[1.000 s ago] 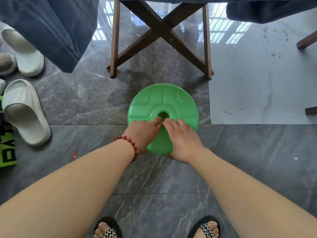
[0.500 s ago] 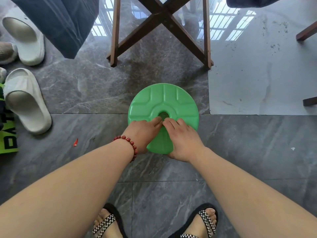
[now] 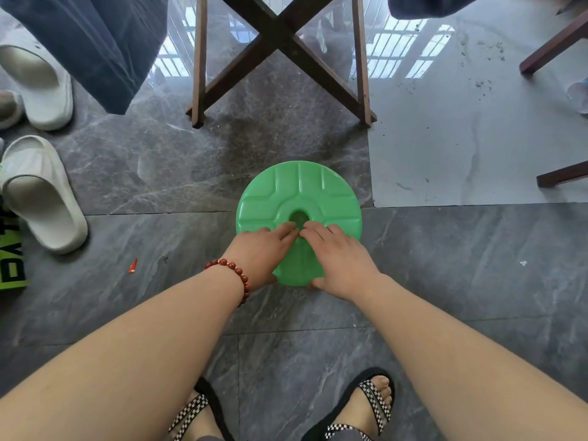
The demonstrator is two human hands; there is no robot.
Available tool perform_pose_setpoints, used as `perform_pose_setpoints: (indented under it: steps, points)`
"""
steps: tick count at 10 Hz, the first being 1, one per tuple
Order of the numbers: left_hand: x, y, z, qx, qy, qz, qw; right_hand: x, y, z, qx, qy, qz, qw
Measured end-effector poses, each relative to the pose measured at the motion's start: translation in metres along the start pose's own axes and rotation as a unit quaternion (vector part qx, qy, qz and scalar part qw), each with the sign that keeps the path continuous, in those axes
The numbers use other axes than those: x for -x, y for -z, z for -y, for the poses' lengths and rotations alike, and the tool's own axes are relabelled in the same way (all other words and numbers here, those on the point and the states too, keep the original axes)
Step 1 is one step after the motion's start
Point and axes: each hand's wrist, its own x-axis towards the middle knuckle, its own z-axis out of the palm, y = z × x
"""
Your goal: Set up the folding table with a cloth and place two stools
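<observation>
Round green plastic stool [image 3: 298, 198], seat ribbed, hole at centre; standing on grey marble-look floor tiles [image 3: 461, 265], just in front of dark wooden crossed legs [image 3: 280, 39] of the folding worktop. Dark blue cloth [image 3: 95, 43] draped down at upper left, a second corner of it at upper right.

Left hand [image 3: 261, 253] laid on near-left part of the seat, fingers [image 3: 286, 229] extended flat toward the centre hole, thumb tucked under the rim. Red bead bracelet [image 3: 237, 275] at that wrist. Right hand [image 3: 342, 259] on near-right part, fingers likewise pointing at the hole, thumb curled under the near rim. Both gripping the seat edge; fingertips of the two hands almost touching.

Pale slides [image 3: 41, 192] at left, near a green-and-black printed item [image 3: 11, 268]. Small red scrap [image 3: 132, 265] on the floor. Feet in black checkered-strap sandals [image 3: 362, 405] at bottom. Other dark furniture legs [image 3: 553, 43] at far right.
</observation>
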Motion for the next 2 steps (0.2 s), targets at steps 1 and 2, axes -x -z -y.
perform_pose_setpoints:
  steps: [1, 2]
  points:
    - [0.007, 0.009, -0.001, 0.002, -0.016, -0.005, 1.000, 0.005, 0.013, 0.005, -0.013, 0.002, -0.015, 1.000]
    - [0.013, 0.020, -0.004, -0.002, -0.014, -0.012, 1.000, 0.005, 0.028, 0.015, -0.034, -0.005, -0.021, 0.999]
